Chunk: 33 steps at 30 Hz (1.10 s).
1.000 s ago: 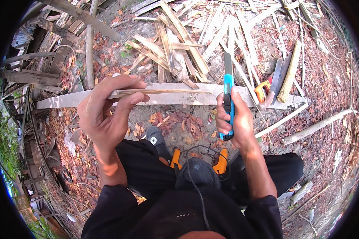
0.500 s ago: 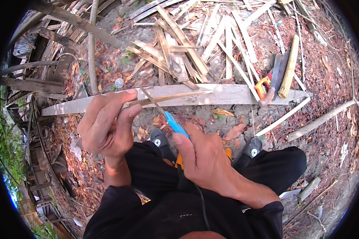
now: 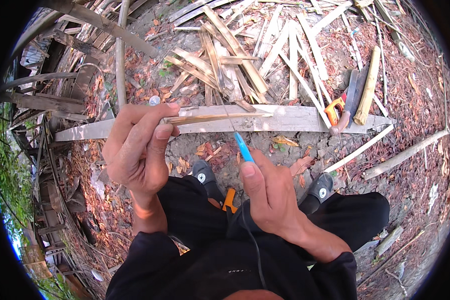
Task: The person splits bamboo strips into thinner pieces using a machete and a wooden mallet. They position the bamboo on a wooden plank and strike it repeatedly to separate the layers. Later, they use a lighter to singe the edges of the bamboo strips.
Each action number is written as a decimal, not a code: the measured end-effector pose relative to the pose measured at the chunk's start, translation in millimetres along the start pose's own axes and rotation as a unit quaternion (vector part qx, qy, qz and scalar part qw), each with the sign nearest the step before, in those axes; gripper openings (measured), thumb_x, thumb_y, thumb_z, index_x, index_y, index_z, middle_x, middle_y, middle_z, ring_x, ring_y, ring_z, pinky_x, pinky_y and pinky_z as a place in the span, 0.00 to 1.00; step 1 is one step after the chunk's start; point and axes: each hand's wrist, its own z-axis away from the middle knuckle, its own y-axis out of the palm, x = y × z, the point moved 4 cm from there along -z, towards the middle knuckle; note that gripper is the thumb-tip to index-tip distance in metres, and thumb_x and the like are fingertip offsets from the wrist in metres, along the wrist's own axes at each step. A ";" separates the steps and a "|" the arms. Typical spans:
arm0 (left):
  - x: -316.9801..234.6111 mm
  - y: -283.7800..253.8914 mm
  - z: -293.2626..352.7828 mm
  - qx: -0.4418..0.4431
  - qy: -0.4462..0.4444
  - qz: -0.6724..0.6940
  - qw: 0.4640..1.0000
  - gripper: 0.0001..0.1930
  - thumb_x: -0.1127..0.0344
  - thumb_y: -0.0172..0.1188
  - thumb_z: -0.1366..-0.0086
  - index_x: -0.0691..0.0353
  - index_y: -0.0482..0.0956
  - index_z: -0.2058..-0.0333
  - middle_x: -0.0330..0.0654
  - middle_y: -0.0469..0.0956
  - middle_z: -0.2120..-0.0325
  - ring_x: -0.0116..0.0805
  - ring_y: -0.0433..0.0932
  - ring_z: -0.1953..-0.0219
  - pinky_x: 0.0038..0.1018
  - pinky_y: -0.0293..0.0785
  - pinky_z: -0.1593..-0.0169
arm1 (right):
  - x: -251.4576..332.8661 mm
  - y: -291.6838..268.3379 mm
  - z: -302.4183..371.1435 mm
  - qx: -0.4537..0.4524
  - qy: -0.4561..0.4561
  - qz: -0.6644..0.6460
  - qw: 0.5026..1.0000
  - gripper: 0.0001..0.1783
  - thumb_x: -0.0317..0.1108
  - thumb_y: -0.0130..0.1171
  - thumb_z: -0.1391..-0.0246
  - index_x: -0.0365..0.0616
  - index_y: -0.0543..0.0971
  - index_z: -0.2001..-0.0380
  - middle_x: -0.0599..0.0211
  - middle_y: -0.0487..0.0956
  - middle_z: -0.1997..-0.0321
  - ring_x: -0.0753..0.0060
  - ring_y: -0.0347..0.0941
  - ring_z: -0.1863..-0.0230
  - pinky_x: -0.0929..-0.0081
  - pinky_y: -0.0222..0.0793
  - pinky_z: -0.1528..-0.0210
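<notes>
My left hand [image 3: 137, 147] pinches one end of a thin, split wooden stick [image 3: 210, 118] between thumb and fingers. The stick points to the right, above a long grey plank. In my right hand [image 3: 277, 197] is a knife [image 3: 243, 147] with a light blue handle, the fist wrapped round it and the thumb along its side. Its narrow blade, somewhat blurred, points up and crosses the stick's right half; whether it touches the wood, I cannot tell.
The grey plank [image 3: 295, 125] spans the ground before my feet. On its right end lie an orange-handled saw [image 3: 335, 109], a wooden-handled blade [image 3: 354, 92] and a thick pole piece [image 3: 367, 85]. Loose slats [image 3: 235, 42] are heaped beyond; stacked timber [image 3: 45, 102] stands left.
My right hand has moved right with the knife, whose blade has slid from near my left fingers toward the stick's far end and stands more upright. My left hand keeps its pinch.
</notes>
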 end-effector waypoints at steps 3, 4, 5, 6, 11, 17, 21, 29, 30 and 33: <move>-8.0 -0.6 2.2 0.028 0.032 -0.019 0.999 0.11 0.77 0.67 0.48 0.74 0.83 0.64 0.48 0.78 0.76 0.32 0.76 0.79 0.24 0.68 0.76 | 22.9 5.4 6.8 0.020 -0.011 -0.040 0.999 0.18 0.40 0.47 0.34 0.35 0.69 0.72 0.48 0.69 0.88 0.40 0.70 0.84 0.55 0.61 0.81; -10.3 1.9 2.2 0.027 0.035 -0.011 0.999 0.12 0.77 0.68 0.49 0.74 0.83 0.64 0.49 0.78 0.76 0.33 0.75 0.79 0.24 0.68 0.76 | 24.4 7.2 8.7 0.023 -0.015 -0.034 0.999 0.17 0.39 0.48 0.34 0.34 0.70 0.71 0.48 0.69 0.88 0.40 0.70 0.84 0.55 0.61 0.82; -15.0 2.4 1.2 0.019 0.084 -0.022 0.996 0.13 0.78 0.70 0.51 0.74 0.83 0.64 0.49 0.78 0.78 0.33 0.75 0.79 0.24 0.68 0.76 | 26.5 8.1 8.7 0.030 -0.021 -0.029 0.999 0.16 0.38 0.48 0.34 0.34 0.70 0.70 0.48 0.70 0.87 0.41 0.70 0.85 0.56 0.61 0.82; -15.2 2.1 1.0 0.014 0.072 -0.033 0.997 0.13 0.77 0.70 0.52 0.74 0.83 0.64 0.48 0.78 0.78 0.33 0.75 0.79 0.24 0.67 0.76 | 23.9 7.9 6.9 0.035 -0.001 0.006 0.999 0.16 0.38 0.49 0.34 0.34 0.70 0.69 0.48 0.70 0.87 0.41 0.70 0.85 0.55 0.62 0.82; -15.4 -1.1 9.4 0.017 0.012 -0.076 0.997 0.13 0.79 0.72 0.53 0.75 0.82 0.66 0.48 0.79 0.79 0.35 0.77 0.78 0.24 0.71 0.75 | -23.3 0.8 -1.4 0.014 0.065 0.113 0.991 0.13 0.35 0.52 0.36 0.34 0.69 0.66 0.48 0.72 0.86 0.42 0.71 0.85 0.55 0.63 0.82; -18.3 8.2 11.3 0.007 0.072 0.047 0.996 0.15 0.80 0.72 0.53 0.73 0.78 0.66 0.50 0.79 0.78 0.38 0.81 0.76 0.29 0.78 0.73 | 16.5 -15.3 15.1 0.042 -0.014 0.027 0.999 0.15 0.37 0.53 0.36 0.35 0.67 0.69 0.54 0.69 0.89 0.45 0.70 0.86 0.57 0.62 0.84; -21.4 8.5 4.9 0.005 0.092 0.061 0.994 0.14 0.79 0.72 0.54 0.73 0.78 0.67 0.49 0.78 0.77 0.36 0.78 0.79 0.27 0.74 0.76 | 28.5 -14.3 21.1 0.083 -0.008 -0.013 0.996 0.15 0.37 0.54 0.37 0.35 0.67 0.70 0.53 0.68 0.90 0.46 0.69 0.87 0.57 0.62 0.85; -19.0 8.9 4.9 -0.001 0.109 0.046 0.993 0.15 0.81 0.72 0.56 0.74 0.79 0.67 0.48 0.78 0.77 0.34 0.76 0.79 0.26 0.70 0.78 | -6.5 -5.2 10.7 0.022 0.039 0.109 0.993 0.17 0.38 0.50 0.35 0.33 0.69 0.72 0.47 0.70 0.88 0.40 0.71 0.85 0.52 0.64 0.83; -17.4 9.5 5.2 -0.002 0.104 0.043 0.994 0.15 0.82 0.72 0.56 0.74 0.79 0.68 0.48 0.78 0.77 0.34 0.76 0.79 0.26 0.69 0.78 | -28.7 -2.9 9.1 0.004 0.071 0.138 0.988 0.18 0.39 0.49 0.35 0.33 0.70 0.73 0.46 0.71 0.88 0.38 0.71 0.84 0.52 0.65 0.82; -17.5 3.6 4.3 -0.008 0.099 0.057 0.993 0.15 0.82 0.73 0.56 0.73 0.79 0.68 0.48 0.77 0.77 0.34 0.75 0.79 0.26 0.68 0.78 | -67.2 -7.8 8.6 -0.035 0.101 0.170 0.980 0.19 0.39 0.47 0.34 0.34 0.71 0.73 0.42 0.73 0.85 0.36 0.72 0.81 0.50 0.64 0.80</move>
